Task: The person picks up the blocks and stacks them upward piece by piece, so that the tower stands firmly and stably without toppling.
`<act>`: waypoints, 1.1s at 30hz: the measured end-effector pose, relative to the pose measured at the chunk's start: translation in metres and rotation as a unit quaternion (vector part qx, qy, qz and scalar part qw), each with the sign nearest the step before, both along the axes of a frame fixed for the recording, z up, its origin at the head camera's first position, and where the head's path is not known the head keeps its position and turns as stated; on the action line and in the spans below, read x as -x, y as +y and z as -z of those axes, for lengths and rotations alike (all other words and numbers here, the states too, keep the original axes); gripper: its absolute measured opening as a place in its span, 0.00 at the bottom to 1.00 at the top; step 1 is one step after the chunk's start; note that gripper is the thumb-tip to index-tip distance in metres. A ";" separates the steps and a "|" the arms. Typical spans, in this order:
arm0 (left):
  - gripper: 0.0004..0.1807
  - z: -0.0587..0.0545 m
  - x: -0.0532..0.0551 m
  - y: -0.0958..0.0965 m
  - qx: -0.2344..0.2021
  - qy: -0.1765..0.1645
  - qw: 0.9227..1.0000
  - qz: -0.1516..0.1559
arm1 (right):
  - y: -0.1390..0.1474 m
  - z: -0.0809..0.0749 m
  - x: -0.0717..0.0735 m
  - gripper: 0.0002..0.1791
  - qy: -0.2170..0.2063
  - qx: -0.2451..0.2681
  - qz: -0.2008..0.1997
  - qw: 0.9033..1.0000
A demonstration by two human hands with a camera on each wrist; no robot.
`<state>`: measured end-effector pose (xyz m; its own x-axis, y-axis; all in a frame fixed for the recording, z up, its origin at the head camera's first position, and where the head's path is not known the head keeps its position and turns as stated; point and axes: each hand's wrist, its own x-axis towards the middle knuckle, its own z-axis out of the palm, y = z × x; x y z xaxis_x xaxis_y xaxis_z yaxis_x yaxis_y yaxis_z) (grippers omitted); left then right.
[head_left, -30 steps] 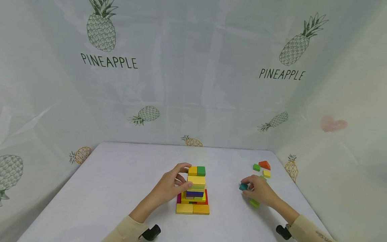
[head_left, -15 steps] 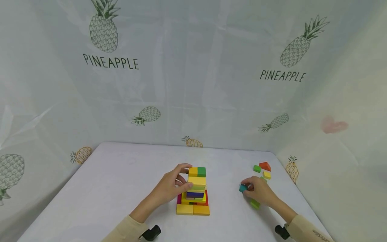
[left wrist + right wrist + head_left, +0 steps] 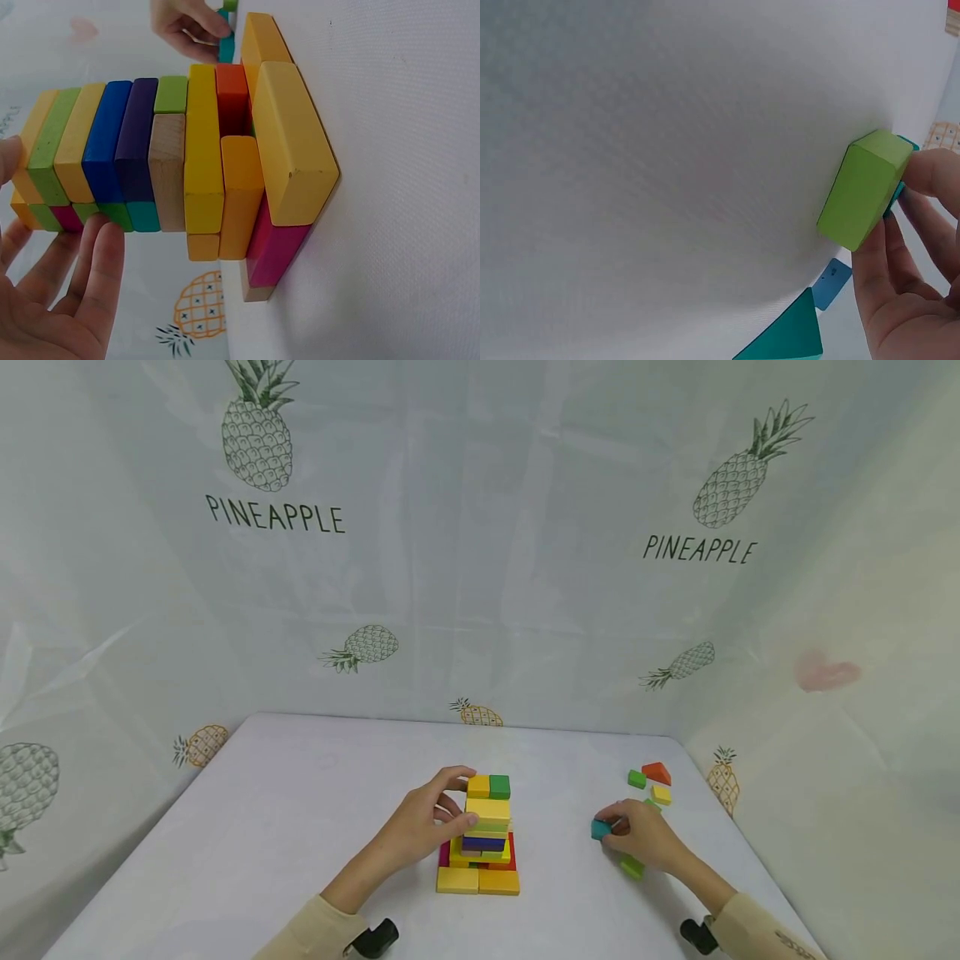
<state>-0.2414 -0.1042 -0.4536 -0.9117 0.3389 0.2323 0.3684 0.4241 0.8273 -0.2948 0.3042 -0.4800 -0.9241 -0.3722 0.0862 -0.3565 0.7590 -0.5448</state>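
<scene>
A tower of stacked wooden blocks (image 3: 487,827) stands on the table, wider at its base. My left hand (image 3: 420,818) holds it around its upper part from the left; the thumb lies on the front, and in the left wrist view the fingers (image 3: 97,277) touch its side. A yellow block (image 3: 477,786) and a green block (image 3: 499,787) form its top. Over at the right, my right hand (image 3: 645,835) pinches a small teal block (image 3: 601,829) between thumb and fingers. A light green block (image 3: 866,191) lies beside that hand and partly hides the teal one in the right wrist view.
Beyond the right hand lie a red-orange block (image 3: 657,772), a green block (image 3: 637,778) and a yellow block (image 3: 661,794). The right wrist view also has a teal triangular block (image 3: 791,334) and a blue block (image 3: 831,283). A pineapple-print cloth (image 3: 480,568) hangs behind the table.
The teal block has turned in my right fingers and shifted slightly left and nearer. My left hand and the tower stay in place.
</scene>
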 end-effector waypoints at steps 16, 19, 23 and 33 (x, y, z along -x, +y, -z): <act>0.34 -0.003 0.000 -0.001 0.014 0.002 1.000 0.002 | -0.076 -0.083 -0.035 0.16 0.092 0.076 -0.119 0.986; 0.34 -0.003 0.000 -0.001 0.017 0.008 1.000 0.002 | -0.096 -0.096 -0.042 0.17 0.095 0.079 -0.138 0.983; 0.34 -0.005 0.000 -0.002 0.020 0.008 1.000 0.005 | -0.118 -0.107 -0.049 0.17 0.092 0.086 -0.155 0.980; 0.38 -0.006 0.000 -0.004 0.016 0.015 1.000 0.016 | -0.147 -0.107 -0.055 0.17 0.082 0.065 -0.152 0.983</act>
